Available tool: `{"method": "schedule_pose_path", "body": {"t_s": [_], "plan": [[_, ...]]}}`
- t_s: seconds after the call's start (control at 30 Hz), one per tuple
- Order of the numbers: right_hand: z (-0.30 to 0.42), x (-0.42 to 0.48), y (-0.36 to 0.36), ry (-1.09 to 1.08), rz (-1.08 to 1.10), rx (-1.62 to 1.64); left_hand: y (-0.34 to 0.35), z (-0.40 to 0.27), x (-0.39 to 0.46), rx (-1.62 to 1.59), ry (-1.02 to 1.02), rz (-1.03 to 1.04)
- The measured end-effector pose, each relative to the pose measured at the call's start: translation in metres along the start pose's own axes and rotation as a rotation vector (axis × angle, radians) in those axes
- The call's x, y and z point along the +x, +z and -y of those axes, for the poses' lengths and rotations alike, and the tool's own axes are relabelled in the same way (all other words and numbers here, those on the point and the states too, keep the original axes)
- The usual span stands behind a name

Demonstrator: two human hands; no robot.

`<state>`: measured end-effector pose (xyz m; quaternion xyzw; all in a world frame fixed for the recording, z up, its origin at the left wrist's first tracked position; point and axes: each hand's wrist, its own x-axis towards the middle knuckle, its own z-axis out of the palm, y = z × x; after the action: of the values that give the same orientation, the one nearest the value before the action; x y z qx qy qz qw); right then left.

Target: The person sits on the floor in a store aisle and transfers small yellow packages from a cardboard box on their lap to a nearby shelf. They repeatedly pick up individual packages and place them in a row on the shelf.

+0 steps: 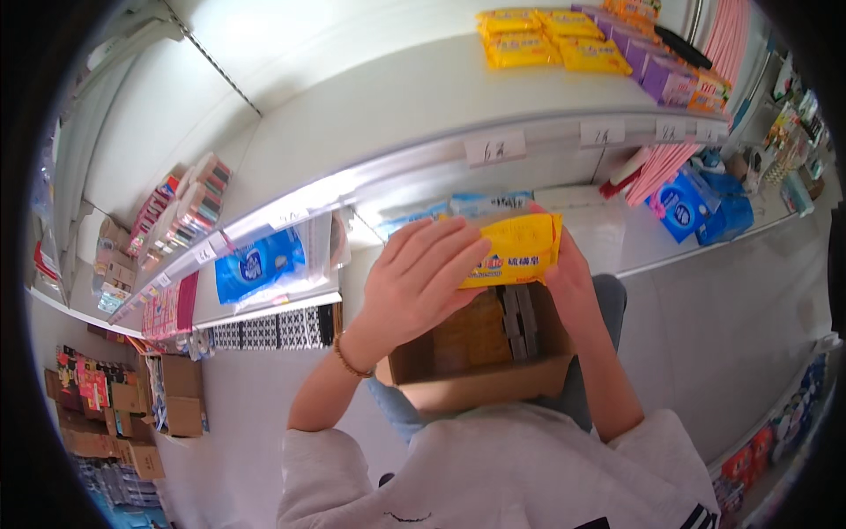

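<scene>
Both my hands are at a yellow soap packet (519,251), above an open cardboard box (489,390) on my lap. My left hand (423,278), with a beaded bracelet at the wrist, lies flat over the packet's left part. My right hand (572,268) holds its right end, the fingers partly hidden behind it. Inside the box are brownish-yellow contents (469,330) and grey-edged packs (520,321). More yellow packets (555,40) lie in stacks on the upper shelf, beside purple and orange boxes (667,79).
The upper shelf's front edge (396,168) runs just beyond my hands, with handwritten price cards (496,147). Blue packs (261,264) sit on the lower shelf (588,231). Cardboard boxes (182,397) stand on the floor at the left.
</scene>
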<state>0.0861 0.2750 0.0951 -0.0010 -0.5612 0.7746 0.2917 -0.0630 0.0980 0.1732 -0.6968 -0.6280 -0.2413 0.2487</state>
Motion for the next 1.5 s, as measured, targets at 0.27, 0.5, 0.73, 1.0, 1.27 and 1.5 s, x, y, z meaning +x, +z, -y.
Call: {"method": "schedule_pose_path", "body": {"t_s": [0.27, 0.5, 0.73, 1.0, 1.27, 1.5], "plan": [[-0.052, -0.013, 0.013, 0.392, 0.047, -0.354, 0.056, -0.036, -0.115, -1.034, -1.095, -0.128], [-0.065, 0.003, 0.021, 0.616, 0.401, -0.298, 0.046, -0.025, -0.142, -0.857, -1.351, -0.115], [-0.120, 0.053, -0.003, 0.799, 0.546, -0.591, 0.050, -0.037, -0.157, -0.210, -0.740, -0.106], [-0.262, 0.046, -0.014, 1.253, 0.461, -0.909, 0.068, -0.062, -0.182, -0.187, -0.670, 0.216], [-0.407, 0.008, -0.035, 1.386, -0.038, -0.146, 0.071, -0.066, -0.189, -0.162, -0.716, 0.152], [-0.480, -0.007, -0.048, 1.280, 0.171, -0.096, 0.066, -0.066, -0.192, -0.161, -0.746, 0.180]]}}
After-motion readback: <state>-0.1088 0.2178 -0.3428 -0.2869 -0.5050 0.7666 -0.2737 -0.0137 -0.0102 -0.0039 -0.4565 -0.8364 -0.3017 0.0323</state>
